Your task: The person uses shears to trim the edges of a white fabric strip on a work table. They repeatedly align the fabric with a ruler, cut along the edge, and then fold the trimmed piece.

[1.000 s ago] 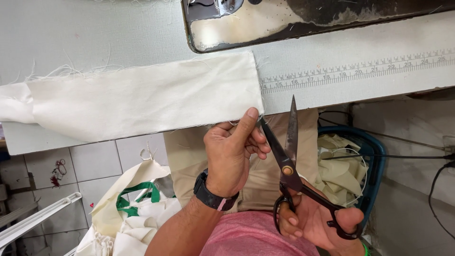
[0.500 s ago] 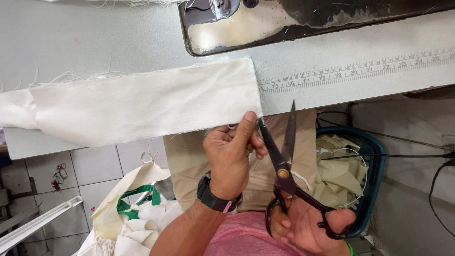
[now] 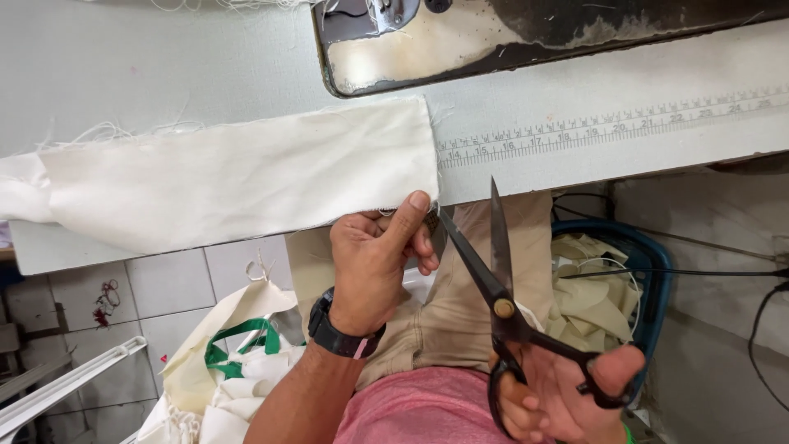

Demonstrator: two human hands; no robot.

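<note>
A long strip of cream cloth [image 3: 238,181] lies along the front edge of the white sewing table [image 3: 123,74]. My left hand [image 3: 374,259], with a black watch on the wrist, pinches the cloth's lower right corner between thumb and fingers. My right hand [image 3: 567,395] grips the handles of large black scissors [image 3: 501,296]. Their blades are spread apart and point up toward that corner, just right of my left thumb.
A worn metal sewing machine base [image 3: 509,33] sits at the table's far side, and a printed ruler strip [image 3: 608,127] runs along the front edge. Below, a blue bin [image 3: 649,279] holds cloth scraps, and cream bags with green trim [image 3: 222,362] lie on the tiled floor.
The scissors and my right hand have shifted slightly left and down, with the blades staying spread. My left hand keeps its pinch on the cloth corner.
</note>
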